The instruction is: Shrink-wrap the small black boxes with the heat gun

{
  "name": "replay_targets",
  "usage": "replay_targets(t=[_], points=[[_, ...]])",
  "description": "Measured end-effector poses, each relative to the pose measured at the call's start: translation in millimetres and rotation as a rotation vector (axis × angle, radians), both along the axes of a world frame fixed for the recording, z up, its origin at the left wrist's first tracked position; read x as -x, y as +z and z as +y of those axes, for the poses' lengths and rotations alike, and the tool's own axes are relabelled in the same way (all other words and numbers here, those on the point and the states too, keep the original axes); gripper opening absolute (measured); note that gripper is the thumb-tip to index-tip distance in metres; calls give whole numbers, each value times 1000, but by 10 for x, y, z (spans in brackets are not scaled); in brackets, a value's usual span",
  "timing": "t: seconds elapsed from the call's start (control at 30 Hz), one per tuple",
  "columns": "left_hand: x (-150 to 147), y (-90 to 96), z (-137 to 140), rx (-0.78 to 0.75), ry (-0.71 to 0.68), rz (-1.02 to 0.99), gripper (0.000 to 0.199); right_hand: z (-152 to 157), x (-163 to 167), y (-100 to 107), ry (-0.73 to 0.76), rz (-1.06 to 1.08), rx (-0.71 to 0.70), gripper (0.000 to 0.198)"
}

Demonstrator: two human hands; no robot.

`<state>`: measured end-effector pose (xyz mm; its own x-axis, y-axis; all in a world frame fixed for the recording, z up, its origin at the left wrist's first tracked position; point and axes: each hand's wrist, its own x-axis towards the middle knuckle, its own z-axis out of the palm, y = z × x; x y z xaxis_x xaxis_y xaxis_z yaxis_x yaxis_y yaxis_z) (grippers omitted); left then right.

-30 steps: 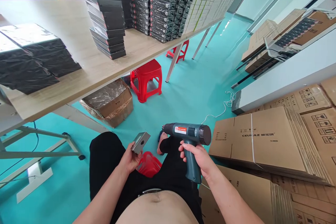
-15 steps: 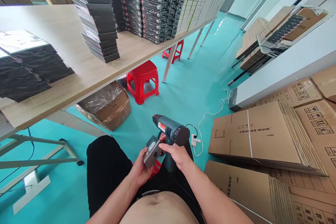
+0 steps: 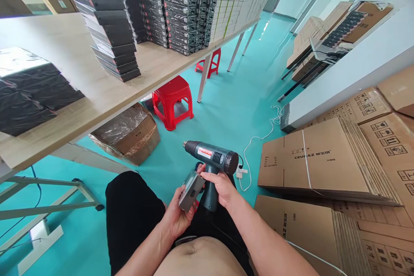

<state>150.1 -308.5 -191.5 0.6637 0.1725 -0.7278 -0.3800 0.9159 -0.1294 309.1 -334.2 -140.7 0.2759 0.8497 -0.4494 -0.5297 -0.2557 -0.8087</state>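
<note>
My left hand [image 3: 177, 220] is closed around a small dark grey box [image 3: 190, 194] with a black mark on its face. The box is tilted in front of my lap. My right hand [image 3: 222, 187] wraps the handle of a dark teal heat gun [image 3: 211, 155]. Its thumb reaches across the handle to the upper corner of the box, and fingertips show beyond that corner. The gun's metal nozzle points left, past the far side of the box. Part of my right-hand grip is hidden behind the handle and box.
At left, a wooden table [image 3: 155, 67] bears stacked black boxes [image 3: 113, 34], film-wrapped packs [image 3: 184, 13] and white boxes [image 3: 236, 8]. Below are a red stool [image 3: 174, 99] and an open carton [image 3: 129, 133]. Flat cardboard bundles [image 3: 313, 159] and a white cord [image 3: 252, 142] are at right.
The heat gun has turned so more of its side and label shows, with its nozzle extending farther left. The box has tilted slightly with my hands, and the camera view has shifted a little.
</note>
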Motion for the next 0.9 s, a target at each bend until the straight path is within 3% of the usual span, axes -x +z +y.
replay_targets(t=[0.2, 0.4, 0.63, 0.77, 0.9], points=[[32, -66, 14, -4, 37, -44, 34, -57, -57, -2, -37, 16, 2, 34], [102, -107, 176, -227, 109, 115, 37, -217, -295, 81, -68, -28, 41, 30], [503, -195, 663, -616, 248, 134, 32, -668, -712, 378, 77, -16, 150, 24], [690, -210, 844, -677, 288, 101, 34, -849, -786, 592, 161, 21, 252, 27], [758, -212, 889, -713, 273, 108, 33, -913, -732, 731, 224, 49, 236, 28]])
